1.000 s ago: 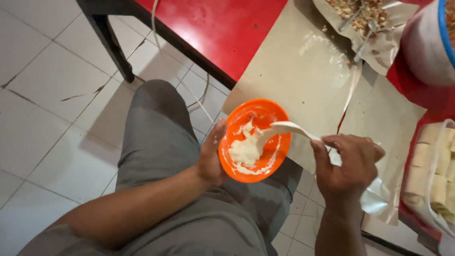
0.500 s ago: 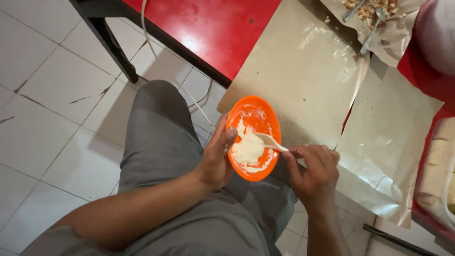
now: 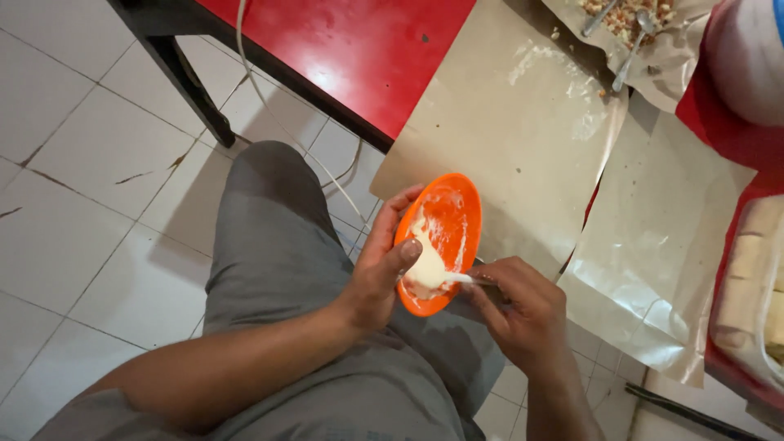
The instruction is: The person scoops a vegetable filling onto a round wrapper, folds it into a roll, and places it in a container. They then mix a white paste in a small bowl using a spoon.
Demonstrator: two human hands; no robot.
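Our left hand (image 3: 377, 273) fingers clasped around tilted orange bowl (image 3: 437, 241), right hand (image 3: 523, 314) pinching white spoon (image 3: 457, 278) in batter, brown paper sheets (image 3: 523, 139) at one o'clock on red table (image 3: 367, 49)

a clear plastic package of pale blocks (image 3: 747, 298) lies at the right edge of the red table (image 3: 359, 49).

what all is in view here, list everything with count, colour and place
bowl: 1, orange, tilted, held at the table edge
batter: white, pooled low in the bowl
spoon: 1, white, tip in the batter
paper: 2 brown sheets, on the table
table: 1, red top, dark legs, upper middle
cable: 1, white, hanging off the table to the floor
floor: white tiles, left
food wrap: 1, brown, top right, with 2 metal spoons
left hand: grips the bowl
right hand: holds the spoon
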